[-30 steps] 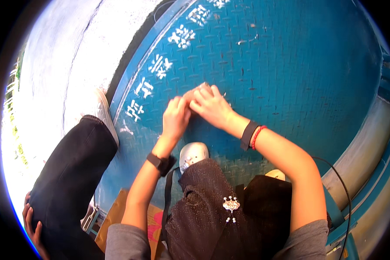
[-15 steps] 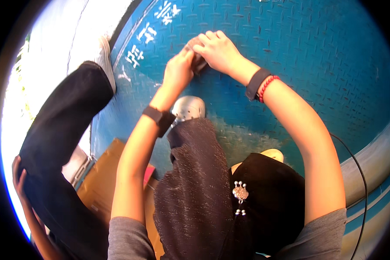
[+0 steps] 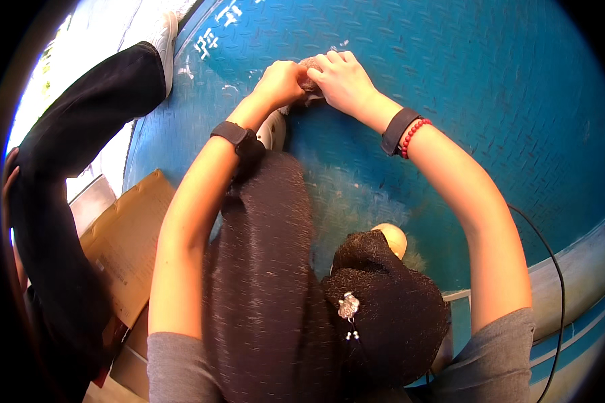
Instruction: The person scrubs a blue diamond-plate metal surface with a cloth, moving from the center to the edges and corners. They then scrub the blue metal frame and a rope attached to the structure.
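Head view: dark trousers [image 3: 255, 269] fill the near part, with a silver charm [image 3: 348, 305] against them.
Wrists: a watch [image 3: 228, 132] circles the left one; a dark band [image 3: 396, 131] and red beads [image 3: 414, 138] sit on the right.
Box: cardboard [image 3: 128, 235], to the person's left, beside a second person's leg [image 3: 81, 114].
Shoes: the pale left one [image 3: 271, 131] points toward the hands; the right one [image 3: 391, 236] shows partly under the trousers.
Left hand [image 3: 279, 82]: its fingers are curled and appear to pinch the near-left side of a small brown lump [image 3: 309, 67].
Right hand [image 3: 343, 82]: its fingers bend over the lump's right side and seem to grip it too.
Progress: the lump is taken up between both hands and not let go; handling seems under way. No finished result shows, and how much is left cannot be told.
Lump: lies between the two sets of fingertips, partly covered by them, just past the left shoe's toe. Whether its underside touches the floor is hidden.
Floor [image 3: 396, 148]: blue, patterned metal, spreading under and beyond the hands.
White marks [image 3: 207, 42]: painted on it, farther off to the left.
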`<act>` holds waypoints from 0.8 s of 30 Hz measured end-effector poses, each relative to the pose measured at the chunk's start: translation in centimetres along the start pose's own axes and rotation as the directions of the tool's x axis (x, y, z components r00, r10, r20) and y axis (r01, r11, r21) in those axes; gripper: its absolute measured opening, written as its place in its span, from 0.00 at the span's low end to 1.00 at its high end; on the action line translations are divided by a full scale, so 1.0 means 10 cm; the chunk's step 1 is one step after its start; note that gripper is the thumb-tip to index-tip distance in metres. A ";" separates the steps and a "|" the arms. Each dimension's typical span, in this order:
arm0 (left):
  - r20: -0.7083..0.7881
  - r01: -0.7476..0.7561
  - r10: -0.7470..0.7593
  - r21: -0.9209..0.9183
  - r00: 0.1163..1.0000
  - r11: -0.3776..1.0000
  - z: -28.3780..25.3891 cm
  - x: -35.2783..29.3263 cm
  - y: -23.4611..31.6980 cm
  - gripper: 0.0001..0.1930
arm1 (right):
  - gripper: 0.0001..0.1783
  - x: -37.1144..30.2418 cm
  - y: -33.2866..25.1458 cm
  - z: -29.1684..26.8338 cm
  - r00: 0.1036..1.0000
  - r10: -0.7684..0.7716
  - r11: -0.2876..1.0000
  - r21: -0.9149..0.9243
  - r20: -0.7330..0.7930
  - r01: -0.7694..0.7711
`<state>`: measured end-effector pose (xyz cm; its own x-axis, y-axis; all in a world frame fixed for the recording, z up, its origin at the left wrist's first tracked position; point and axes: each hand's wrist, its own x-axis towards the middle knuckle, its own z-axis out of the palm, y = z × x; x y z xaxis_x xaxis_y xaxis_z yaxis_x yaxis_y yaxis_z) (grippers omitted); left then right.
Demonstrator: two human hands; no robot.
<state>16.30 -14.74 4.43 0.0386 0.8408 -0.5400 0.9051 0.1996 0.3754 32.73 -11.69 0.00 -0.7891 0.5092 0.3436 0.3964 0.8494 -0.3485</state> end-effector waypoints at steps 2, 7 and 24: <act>0.066 -0.025 0.021 0.057 0.998 0.998 0.12 -0.07 0.09 0.11 | 0.07 -0.23 -0.11 0.01 0.999 0.049 0.998 0.043 0.004 -0.049; 0.261 -0.225 0.181 0.150 0.948 0.963 0.44 -0.29 0.39 0.15 | 0.07 -0.83 -0.50 -0.06 0.996 0.091 0.994 -0.065 -0.012 -0.092; 0.372 -0.521 0.397 0.336 0.839 0.785 1.43 -1.34 0.75 0.07 | 0.14 -2.00 -1.21 -0.41 0.978 0.094 0.981 0.153 0.185 -0.123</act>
<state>28.61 -31.71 3.73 0.5494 0.5977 -0.5839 0.8326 -0.4505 0.3223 45.64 -31.57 0.94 -0.8218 0.5518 0.1417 0.4138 0.7490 -0.5174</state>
